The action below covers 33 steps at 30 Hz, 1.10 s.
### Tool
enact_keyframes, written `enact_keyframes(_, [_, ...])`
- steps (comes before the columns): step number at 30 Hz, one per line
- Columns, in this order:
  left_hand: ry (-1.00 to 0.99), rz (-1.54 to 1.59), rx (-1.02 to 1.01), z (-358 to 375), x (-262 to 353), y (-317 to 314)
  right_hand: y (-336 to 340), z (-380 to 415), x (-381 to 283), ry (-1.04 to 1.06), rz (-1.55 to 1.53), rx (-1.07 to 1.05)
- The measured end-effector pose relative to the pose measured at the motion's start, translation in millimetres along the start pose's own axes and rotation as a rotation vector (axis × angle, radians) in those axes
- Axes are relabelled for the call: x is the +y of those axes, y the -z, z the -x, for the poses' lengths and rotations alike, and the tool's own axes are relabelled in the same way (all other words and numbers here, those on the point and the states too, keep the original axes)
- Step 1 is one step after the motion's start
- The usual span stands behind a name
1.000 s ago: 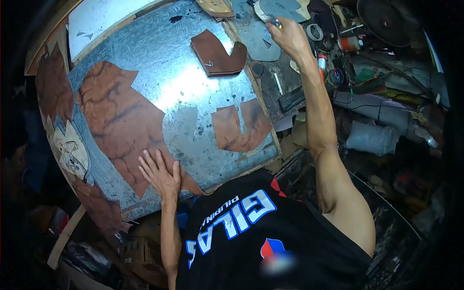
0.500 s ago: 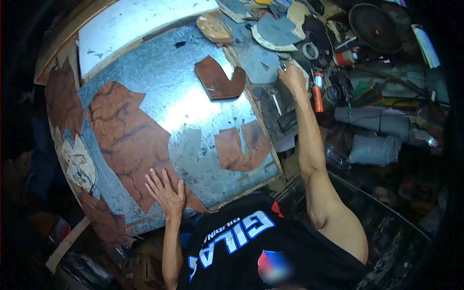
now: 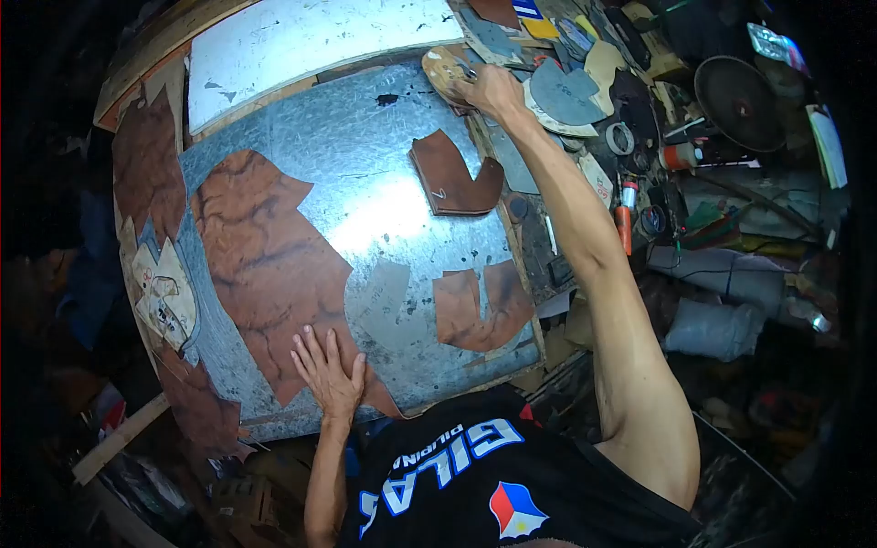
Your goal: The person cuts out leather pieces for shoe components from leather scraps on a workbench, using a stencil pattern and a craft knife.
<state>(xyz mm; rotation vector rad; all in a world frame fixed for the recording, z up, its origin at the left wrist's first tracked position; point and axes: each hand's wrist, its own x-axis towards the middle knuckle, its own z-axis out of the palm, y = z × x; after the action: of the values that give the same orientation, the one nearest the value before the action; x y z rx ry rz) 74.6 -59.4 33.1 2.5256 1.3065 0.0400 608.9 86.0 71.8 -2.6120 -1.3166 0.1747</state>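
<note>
My left hand lies flat with fingers spread on a large brown leather piece on the metal-topped table. At the table's far edge my right hand is closed at a small wooden block; a small dark item shows at its fingertips, too small to name. Between the hands lie a stack of cut brown leather, a grey curved template and a notched brown leather piece.
A white board lies along the far side. Leather scraps and paper patterns line the left edge. At the right are grey templates, a tape roll, an orange tube and a round dark dish.
My right hand has moved from the templates at the right to the wooden block, up and to the left. My left hand remains on the leather. The view has shifted slightly.
</note>
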Motion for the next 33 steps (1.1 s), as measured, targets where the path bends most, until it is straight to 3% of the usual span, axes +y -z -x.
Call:
enact_keyframes(8, [0.022, 0.035, -0.005, 0, 0, 0, -18, -37, -40, -0.033, 0.062, -0.153])
enact_keyframes(15, [0.036, 0.072, -0.018, -1, 0, 2, -26, -63, -24, -0.061, -0.027, -0.115])
enact_keyframes(20, [0.046, 0.097, -0.001, 0, -2, -2, -10, -72, -13, -0.063, -0.118, -0.224])
enact_keyframes(29, [0.039, 0.123, 0.015, 1, -4, -4, 7, -68, -9, -0.072, -0.142, -0.2])
enact_keyframes(31, [0.039, 0.126, 0.019, 1, -4, -4, 13, -65, -6, 0.004, -0.167, -0.038])
enact_keyframes(33, [0.037, 0.128, 0.024, 2, -3, -3, 21, -54, -13, 0.009, -0.169, -0.081])
